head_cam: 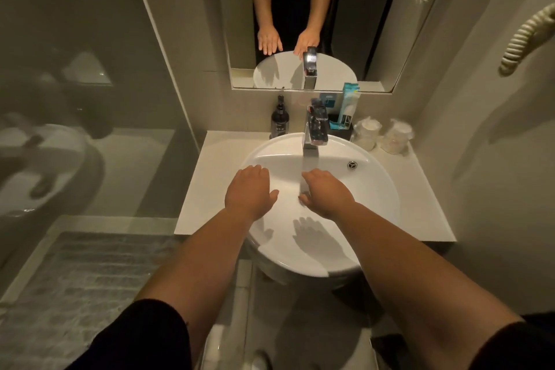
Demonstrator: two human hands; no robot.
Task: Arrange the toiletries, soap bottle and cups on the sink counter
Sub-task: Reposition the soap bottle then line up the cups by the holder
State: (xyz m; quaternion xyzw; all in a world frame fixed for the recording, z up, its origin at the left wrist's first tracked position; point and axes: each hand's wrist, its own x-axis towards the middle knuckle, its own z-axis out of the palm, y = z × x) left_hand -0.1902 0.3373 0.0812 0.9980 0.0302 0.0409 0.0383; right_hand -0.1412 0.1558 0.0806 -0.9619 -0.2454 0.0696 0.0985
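Head view: both hands hang over the white basin, palms down, holding nothing. The left hand has its fingers spread loosely open. The right hand sits under the running stream from the tap, fingers slack and open too.

The task's things all stand along the back of the desk, around 12 o'clock from the hands. The dark soap bottle is at 11 o'clock, just left of the tap. The toiletries holder, with a blue-and-white packet upright in it, is just right of the tap. The two wrapped cups and stand side by side at 1 o'clock.

The risk, I judge, is wet hands: the plastic-wrapped cups would likely slip in a damp grip, and the tall packet could tip if the holder is nudged. A reach past the tap might also knock its lever or the bottle. Water still running could splash onto the desk.
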